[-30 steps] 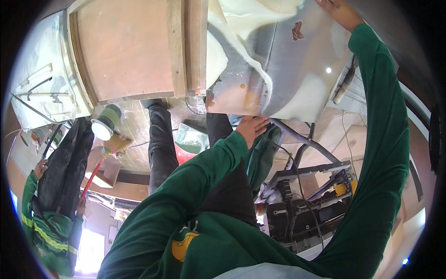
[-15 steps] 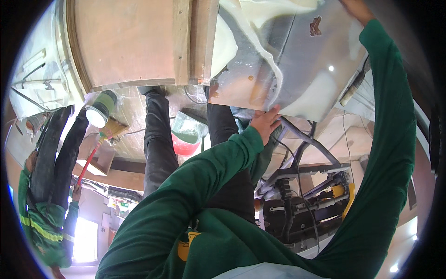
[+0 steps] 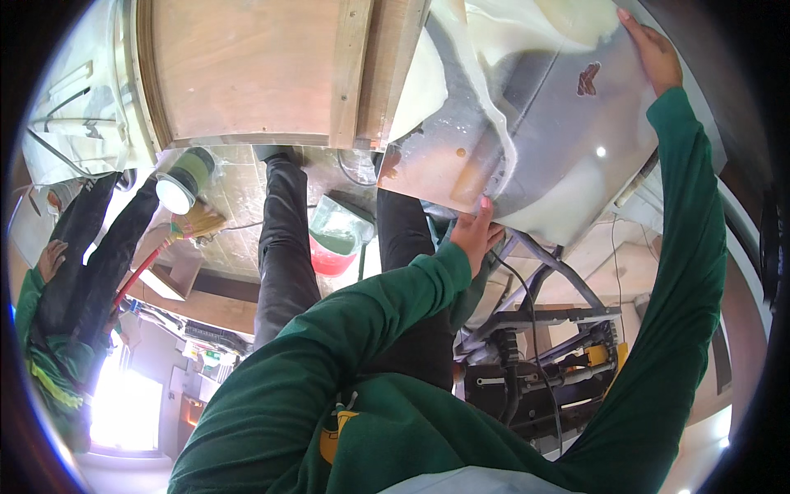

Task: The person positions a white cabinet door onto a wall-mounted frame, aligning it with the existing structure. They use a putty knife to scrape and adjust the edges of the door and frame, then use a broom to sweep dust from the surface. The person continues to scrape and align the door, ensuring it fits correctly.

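Both my hands are on a glossy, translucent sheet (image 3: 551, 123) with milky white and grey patches and a small brown mark. My left hand (image 3: 476, 235) grips its near lower edge, fingers close together. My right hand (image 3: 652, 58) holds the far right edge, high in the view, fingers bent over it. Left of the sheet stands a peach wooden panel with timber battens (image 3: 230, 70). A tool handle (image 3: 634, 185) shows by the sheet's right edge, partly hidden.
A co-worker (image 3: 66, 321) in green stands at left near a broom (image 3: 197, 224), a cylindrical container (image 3: 183, 183) and another pale panel (image 3: 78, 123). A bucket (image 3: 333, 247) sits between my legs. A dark metal frame (image 3: 559, 313) with cables is at lower right.
The sheet and both my hands have shifted rightward in the view; my right hand now shows more fully. The co-worker's hand and legs have shifted.
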`<state>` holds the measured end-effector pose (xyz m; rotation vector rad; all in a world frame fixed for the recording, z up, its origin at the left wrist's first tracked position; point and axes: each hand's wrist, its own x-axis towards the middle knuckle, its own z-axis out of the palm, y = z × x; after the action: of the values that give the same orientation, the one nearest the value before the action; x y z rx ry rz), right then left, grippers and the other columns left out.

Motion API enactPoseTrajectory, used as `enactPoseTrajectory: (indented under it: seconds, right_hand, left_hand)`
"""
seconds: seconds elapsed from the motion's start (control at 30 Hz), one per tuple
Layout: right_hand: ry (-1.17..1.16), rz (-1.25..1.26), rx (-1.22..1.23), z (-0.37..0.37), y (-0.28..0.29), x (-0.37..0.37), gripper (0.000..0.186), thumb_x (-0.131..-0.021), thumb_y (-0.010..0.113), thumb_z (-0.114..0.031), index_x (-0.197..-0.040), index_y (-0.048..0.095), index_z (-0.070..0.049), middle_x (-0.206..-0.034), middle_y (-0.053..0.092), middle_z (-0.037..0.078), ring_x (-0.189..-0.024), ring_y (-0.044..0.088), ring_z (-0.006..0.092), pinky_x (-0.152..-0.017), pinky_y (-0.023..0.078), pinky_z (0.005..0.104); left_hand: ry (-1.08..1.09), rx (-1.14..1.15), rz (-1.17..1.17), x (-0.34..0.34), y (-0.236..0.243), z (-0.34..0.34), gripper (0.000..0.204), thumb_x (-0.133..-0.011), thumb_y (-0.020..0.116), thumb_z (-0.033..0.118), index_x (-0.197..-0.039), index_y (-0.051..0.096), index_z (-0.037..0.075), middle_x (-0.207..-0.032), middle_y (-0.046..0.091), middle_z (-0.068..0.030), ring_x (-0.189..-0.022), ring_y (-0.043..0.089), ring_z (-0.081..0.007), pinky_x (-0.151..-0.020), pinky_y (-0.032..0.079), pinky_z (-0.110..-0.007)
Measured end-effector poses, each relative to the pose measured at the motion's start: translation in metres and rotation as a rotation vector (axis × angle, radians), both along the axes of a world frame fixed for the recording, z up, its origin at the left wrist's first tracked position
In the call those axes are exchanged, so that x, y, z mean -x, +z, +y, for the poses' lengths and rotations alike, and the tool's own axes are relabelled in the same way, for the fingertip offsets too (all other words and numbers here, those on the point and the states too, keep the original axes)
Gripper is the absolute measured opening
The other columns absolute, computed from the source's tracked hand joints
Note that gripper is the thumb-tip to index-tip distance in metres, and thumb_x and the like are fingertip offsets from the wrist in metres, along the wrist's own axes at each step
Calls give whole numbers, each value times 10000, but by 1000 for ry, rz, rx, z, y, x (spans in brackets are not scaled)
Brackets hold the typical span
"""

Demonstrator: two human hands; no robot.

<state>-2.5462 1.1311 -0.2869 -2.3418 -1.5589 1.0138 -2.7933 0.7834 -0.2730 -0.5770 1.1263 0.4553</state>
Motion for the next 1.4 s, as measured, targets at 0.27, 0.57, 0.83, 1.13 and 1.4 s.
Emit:
enactPoseTrajectory:
  seconds: [0.27,0.57,0.83,1.13,1.4]
  right_hand:
    - [-17,-86,103,6,13,-22,730,-826,638,-672,-1069,717,12,-932,709,80,-856,648,167,-846,479,284]
    - [-137,-92,69,-25,59,12,602,-892,656,-541,-1061,713,34,-958,691,69,-897,609,136,-860,459,256]
    - [-284,63,21,-73,94,34,649,-894,623,-580,-1031,719,46,-973,702,105,-902,615,181,-883,457,289]
    - [-408,187,-38,-106,105,103,628,-946,586,-523,-1051,689,88,-973,686,96,-883,584,171,-853,461,309]
    - [-537,172,-19,-139,102,184,660,-990,486,-552,-1061,688,72,-936,693,106,-828,605,183,-798,488,328]
  left_hand:
    - [-12,-14,-84,14,26,8,734,-989,524,496,-1525,150,162,-1538,279,-123,-1363,415,-333,-1154,336,-438]
    - [-97,-72,22,55,60,-5,640,-1007,515,453,-1473,253,101,-1490,346,-125,-1284,485,-274,-1090,412,-405]
    - [-377,-435,363,138,93,1,490,-1027,520,371,-1395,426,62,-1266,571,-46,-1120,551,-126,-901,505,-314]
    - [-200,-702,652,234,121,50,334,-1020,552,219,-1265,558,-8,-1180,630,-63,-1092,542,-138,-964,415,-292]
    - [-189,-679,854,322,99,114,353,-980,616,300,-1129,635,-20,-991,686,-60,-916,588,-115,-842,469,-283]
